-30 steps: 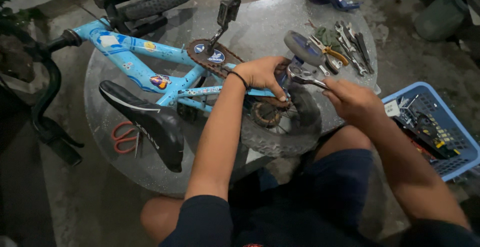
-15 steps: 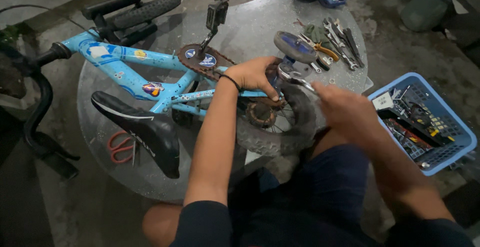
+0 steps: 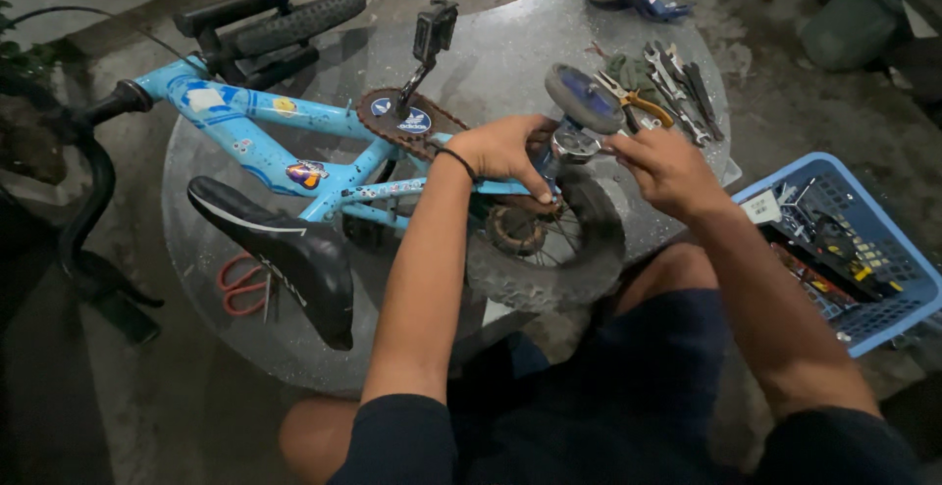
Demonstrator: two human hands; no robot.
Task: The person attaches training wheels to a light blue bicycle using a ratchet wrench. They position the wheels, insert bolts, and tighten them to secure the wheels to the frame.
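Left hand point(image 3: 505, 150) is clamping the small blue bicycle's rear wheel point(image 3: 549, 250); right hand point(image 3: 665, 163) fingers are gripping a steel spanner point(image 3: 574, 142) at the axle, twelve o'clock. Grey training wheel point(image 3: 586, 98) still attached.

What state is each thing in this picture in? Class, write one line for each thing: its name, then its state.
Blue bicycle: lying on its side on the round table.
Rear wheel: on the frame, overhanging the table edge.
Training wheel: mounted by the rear axle.
Left hand: gripping the frame near the axle.
Right hand: closed on a wrench at the axle.
Blue basket: open, holding parts.
Red scissors: lying under the saddle.
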